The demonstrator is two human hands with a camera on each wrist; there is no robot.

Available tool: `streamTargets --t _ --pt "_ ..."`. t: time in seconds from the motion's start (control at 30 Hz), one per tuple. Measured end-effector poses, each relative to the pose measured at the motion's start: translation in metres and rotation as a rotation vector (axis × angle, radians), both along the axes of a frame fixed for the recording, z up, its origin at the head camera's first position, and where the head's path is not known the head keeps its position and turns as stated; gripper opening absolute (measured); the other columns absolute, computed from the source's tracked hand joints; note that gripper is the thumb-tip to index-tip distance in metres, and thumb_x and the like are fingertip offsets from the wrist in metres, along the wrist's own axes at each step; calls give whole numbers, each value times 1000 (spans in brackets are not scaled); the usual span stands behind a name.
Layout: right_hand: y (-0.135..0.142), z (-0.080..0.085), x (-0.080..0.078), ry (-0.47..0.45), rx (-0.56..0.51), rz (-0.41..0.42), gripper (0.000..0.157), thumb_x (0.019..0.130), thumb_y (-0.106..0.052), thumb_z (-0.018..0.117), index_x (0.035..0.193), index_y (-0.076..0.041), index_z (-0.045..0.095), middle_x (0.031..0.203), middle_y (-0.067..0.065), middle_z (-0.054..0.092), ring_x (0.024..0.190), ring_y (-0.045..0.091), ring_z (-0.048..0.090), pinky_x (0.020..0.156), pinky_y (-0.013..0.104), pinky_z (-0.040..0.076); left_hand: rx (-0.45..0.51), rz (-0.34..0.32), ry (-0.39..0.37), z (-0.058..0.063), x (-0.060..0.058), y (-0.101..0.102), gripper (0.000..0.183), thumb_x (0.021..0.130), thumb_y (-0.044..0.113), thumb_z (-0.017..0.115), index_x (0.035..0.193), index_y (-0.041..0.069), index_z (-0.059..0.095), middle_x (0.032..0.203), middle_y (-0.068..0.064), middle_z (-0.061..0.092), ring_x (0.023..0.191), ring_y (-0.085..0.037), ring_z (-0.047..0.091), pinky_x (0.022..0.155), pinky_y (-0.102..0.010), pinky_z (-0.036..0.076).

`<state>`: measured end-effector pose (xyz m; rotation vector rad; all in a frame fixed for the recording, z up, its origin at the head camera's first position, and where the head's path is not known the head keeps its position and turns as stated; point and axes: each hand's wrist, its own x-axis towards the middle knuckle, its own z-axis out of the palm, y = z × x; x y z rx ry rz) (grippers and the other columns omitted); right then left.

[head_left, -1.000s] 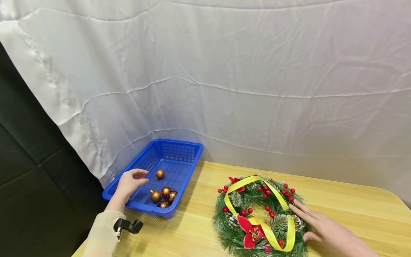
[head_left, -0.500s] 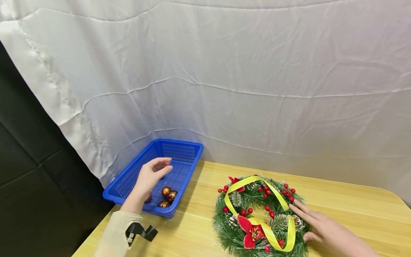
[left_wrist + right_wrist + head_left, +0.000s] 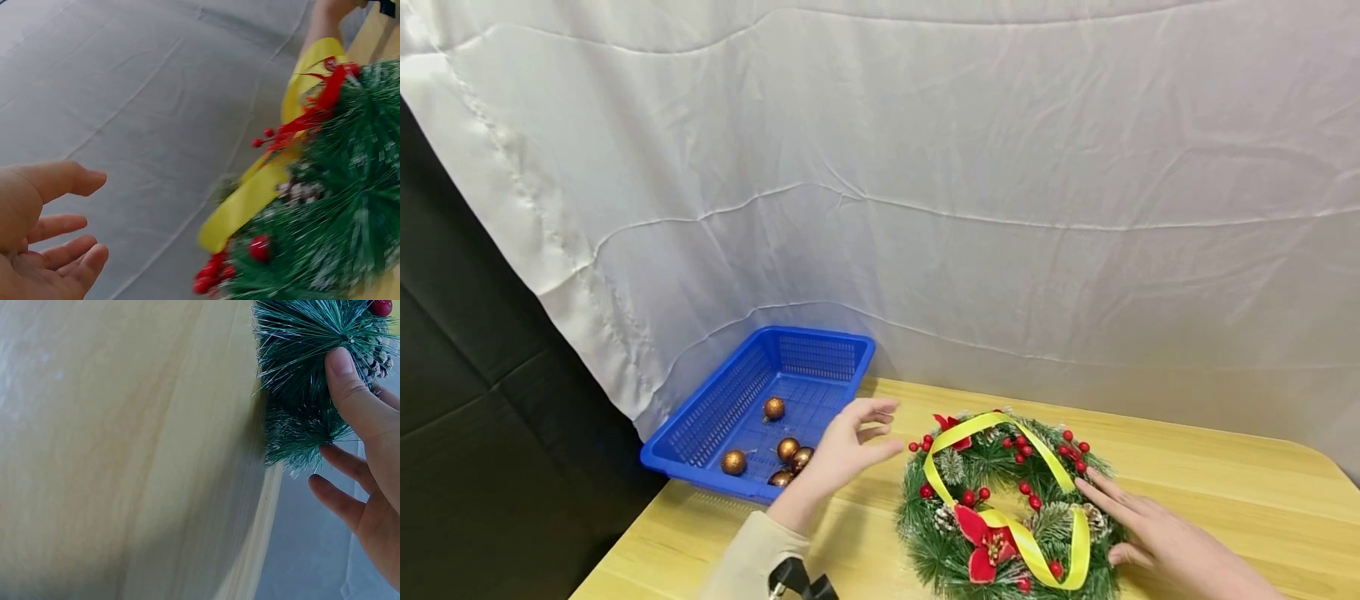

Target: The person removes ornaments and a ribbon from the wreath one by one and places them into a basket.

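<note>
A green pine wreath [image 3: 917, 546] lies on the wooden table, decked with red berries, pinecones and a red poinsettia [image 3: 981, 546]. A yellow ribbon [image 3: 1033, 557] loops loosely over its top. My left hand [image 3: 842, 450] hovers between the blue basket and the wreath, fingers spread and holding nothing. In the left wrist view the wreath [image 3: 350, 187] stands a short gap from that hand [image 3: 47, 231]. My right hand [image 3: 1165, 529] rests at the wreath's right edge with fingers extended. The right wrist view shows its thumb touching the green needles [image 3: 306, 356].
A blue plastic basket [image 3: 685, 467] stands at the left of the table [image 3: 1247, 492]. Inside lie several bronze ball ornaments, among them a glittery ball [image 3: 773, 407] and another [image 3: 733, 462]. A pale curtain [image 3: 970, 208] hangs behind, with a dark panel [image 3: 475, 417] at far left.
My left hand has moved right, across and past the basket toward the wreath, empty. One glittery ball has shifted left in the basket. The right hand and wreath have stayed in place.
</note>
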<state>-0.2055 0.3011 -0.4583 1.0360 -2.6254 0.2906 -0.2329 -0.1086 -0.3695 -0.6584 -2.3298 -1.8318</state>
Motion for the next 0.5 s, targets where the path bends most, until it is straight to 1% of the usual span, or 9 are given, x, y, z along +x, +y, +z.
streamTargets --t 0.1,0.17,0.23,0.4,0.5 --pt "0 0 0 13 1 3 83 73 -36 70 143 -15 30 145 8 31 111 21 54 76 27 51 -4 -76 4 -21 -9 12 57 73 3 73 125 -1 48 121 -15 48 111 -28 48 97 -36 41" --pt "0 -1 0 21 5 5 83 73 -36 70 142 -15 30 145 8 31 111 21 53 76 28 51 -28 -107 -10 -34 -15 17 60 74 8 74 127 3 47 123 -11 47 114 -27 46 98 -32 40" --pt "0 -1 0 23 5 6 83 73 -35 70 142 -14 30 145 9 31 111 21 53 76 28 51 -53 -134 -8 -43 -19 21 63 74 12 74 129 3 45 124 -10 46 116 -29 45 99 -30 39" --pt "0 -1 0 18 2 0 83 73 -35 70 142 -15 30 145 8 31 111 20 53 76 27 51 -100 -181 -7 -57 -27 29 70 72 18 77 131 5 42 128 -13 44 120 -32 43 101 -30 35" --pt "0 -1 0 19 -1 -2 83 73 -35 70 142 -15 30 145 8 32 111 21 53 76 28 51 -132 -186 -33 -62 -31 31 75 70 22 78 133 9 41 130 -12 42 122 -31 41 103 -32 33"
